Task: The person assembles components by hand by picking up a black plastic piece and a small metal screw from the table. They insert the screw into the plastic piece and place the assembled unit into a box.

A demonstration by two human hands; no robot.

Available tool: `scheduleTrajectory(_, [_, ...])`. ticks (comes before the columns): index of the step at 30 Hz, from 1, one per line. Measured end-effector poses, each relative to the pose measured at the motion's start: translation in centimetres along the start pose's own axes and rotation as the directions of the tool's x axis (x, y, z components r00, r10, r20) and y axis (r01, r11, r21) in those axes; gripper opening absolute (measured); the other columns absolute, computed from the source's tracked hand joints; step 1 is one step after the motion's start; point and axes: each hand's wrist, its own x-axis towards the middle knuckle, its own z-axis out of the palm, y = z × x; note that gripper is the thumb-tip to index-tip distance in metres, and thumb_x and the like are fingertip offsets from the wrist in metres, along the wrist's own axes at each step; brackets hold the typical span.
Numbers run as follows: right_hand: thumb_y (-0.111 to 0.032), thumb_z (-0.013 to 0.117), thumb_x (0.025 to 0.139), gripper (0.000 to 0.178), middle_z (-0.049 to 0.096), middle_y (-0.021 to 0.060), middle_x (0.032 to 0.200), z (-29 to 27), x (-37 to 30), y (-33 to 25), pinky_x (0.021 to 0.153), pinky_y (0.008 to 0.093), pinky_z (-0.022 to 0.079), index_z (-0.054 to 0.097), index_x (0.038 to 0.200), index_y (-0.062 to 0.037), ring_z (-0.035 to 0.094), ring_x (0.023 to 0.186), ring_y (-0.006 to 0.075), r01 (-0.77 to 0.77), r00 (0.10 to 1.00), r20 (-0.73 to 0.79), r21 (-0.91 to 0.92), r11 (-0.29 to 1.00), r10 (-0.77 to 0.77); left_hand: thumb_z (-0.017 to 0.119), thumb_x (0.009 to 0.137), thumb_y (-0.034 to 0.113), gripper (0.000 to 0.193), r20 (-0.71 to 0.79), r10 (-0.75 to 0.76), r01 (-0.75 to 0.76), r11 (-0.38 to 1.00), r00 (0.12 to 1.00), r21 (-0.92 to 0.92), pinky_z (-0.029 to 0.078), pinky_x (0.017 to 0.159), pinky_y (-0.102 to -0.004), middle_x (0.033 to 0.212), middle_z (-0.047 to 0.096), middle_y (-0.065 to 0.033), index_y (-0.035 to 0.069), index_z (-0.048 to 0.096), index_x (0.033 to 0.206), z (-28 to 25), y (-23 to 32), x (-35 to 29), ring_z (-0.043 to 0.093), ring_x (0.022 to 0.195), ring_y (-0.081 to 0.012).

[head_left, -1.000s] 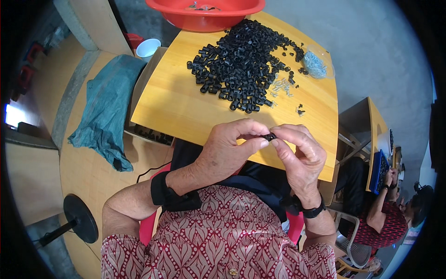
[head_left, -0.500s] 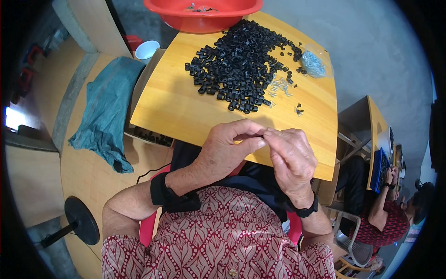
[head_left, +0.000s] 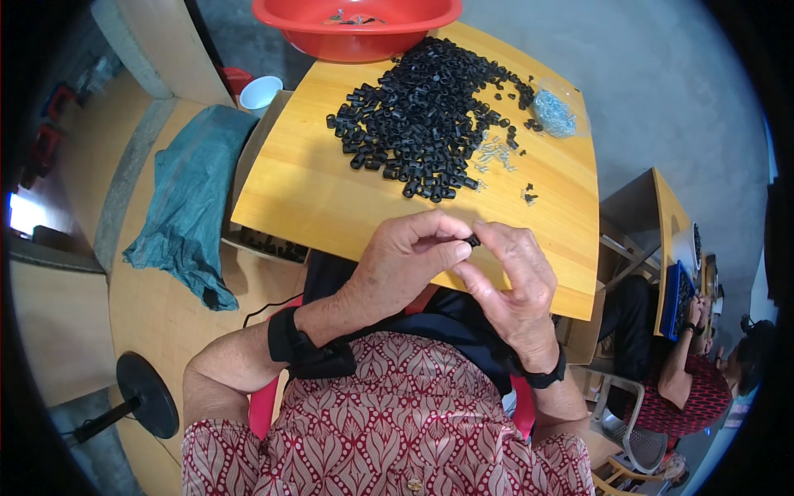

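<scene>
Over the near edge of the wooden table, my left hand [head_left: 401, 258] pinches a small black plastic part [head_left: 472, 241] between thumb and forefinger. Most of that part is hidden by the fingers. Close beside it is my right hand [head_left: 521, 281], thumb and forefinger spread apart; the forefinger tip is at the part, and whether it touches cannot be made out. Beyond my hands lies a big heap of short black plastic fittings [head_left: 413, 124]. Several small silvery screws [head_left: 496, 155] lie loose at the heap's right side, and a few small black pieces [head_left: 529, 197] lie nearer.
A clear bag of silvery screws [head_left: 554, 113] sits at the table's [head_left: 306, 202] right edge. At the far end stands a red basin [head_left: 356, 37]. A green sack [head_left: 194, 198] and a white bowl [head_left: 260, 93] are to the left. Another person [head_left: 686, 388] works at the right.
My right thumb and forefinger have parted from their pinch, and the black part now shows at my left fingertips. My left hand has barely moved.
</scene>
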Motion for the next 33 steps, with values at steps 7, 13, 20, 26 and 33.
scheduleTrajectory(7, [0.001,0.078,0.073,0.037,0.066,0.0147,0.094,1.0,-0.6,0.1,0.072,0.0376,0.053,0.067,0.108,0.0019,0.063,0.08,0.0288,0.092,0.994,-0.052,-0.136,0.986,-0.1,0.063,0.092,0.003,0.011,-0.05,0.06,-0.058,0.998,0.997,0.022,0.049,0.075,-0.0211,0.089,0.064,0.0,-0.003,0.065,0.101,0.2,-0.8,0.0,0.057,0.084,-0.0039])
scheduleTrajectory(13, [0.004,0.072,0.077,0.03,0.067,0.0151,0.092,-0.1,-0.5,0.5,0.071,0.0362,0.052,0.068,0.107,0.0022,0.064,0.079,0.0294,-0.007,1.0,0.01,0.027,1.0,0.007,0.065,0.091,0.005,0.013,-0.044,0.039,-0.035,0.995,0.998,0.091,0.049,0.077,-0.0217,0.091,0.066,-0.0002,-0.002,0.066,0.102,0.3,-0.5,-0.2,0.058,0.085,-0.0048])
scheduleTrajectory(20, [0.007,0.069,0.077,0.021,0.067,0.0145,0.089,-1.1,-0.5,-0.3,0.068,0.0357,0.052,0.067,0.097,0.0016,0.065,0.078,0.029,-0.117,0.993,0.027,0.094,0.989,0.115,0.068,0.09,0.007,0.017,-0.02,0.064,-0.058,0.972,0.998,0.228,0.05,0.077,-0.0235,0.096,0.069,-0.0031,-0.001,0.067,0.105,0.3,-0.2,-0.6,0.062,0.088,-0.0071])
scheduleTrajectory(26, [0.008,0.071,0.074,0.021,0.067,0.013,0.084,-1.0,-0.4,-0.7,0.066,0.0345,0.052,0.066,0.093,0.0011,0.065,0.074,0.0275,0.052,0.998,-0.043,-0.076,0.996,-0.055,0.069,0.087,0.007,0.02,0.04,0.237,-0.227,0.85,0.971,0.476,0.051,0.079,-0.026,0.094,0.069,-0.0059,-0.001,0.067,0.106,0.3,0.6,-0.6,0.064,0.088,-0.0105])
scheduleTrajectory(33, [0.008,0.07,0.073,0.02,0.066,0.0127,0.081,-0.7,-1.1,-0.9,0.065,0.0331,0.053,0.065,0.09,-0.0001,0.066,0.073,0.0271,-0.173,0.98,-0.085,0.107,0.979,0.183,0.069,0.087,0.005,0.018,-0.049,0.08,-0.071,0.982,0.996,0.173,0.051,0.077,-0.0272,0.092,0.068,-0.0073,0.0,0.067,0.104,1.0,-0.3,-0.8,0.065,0.086,-0.014])
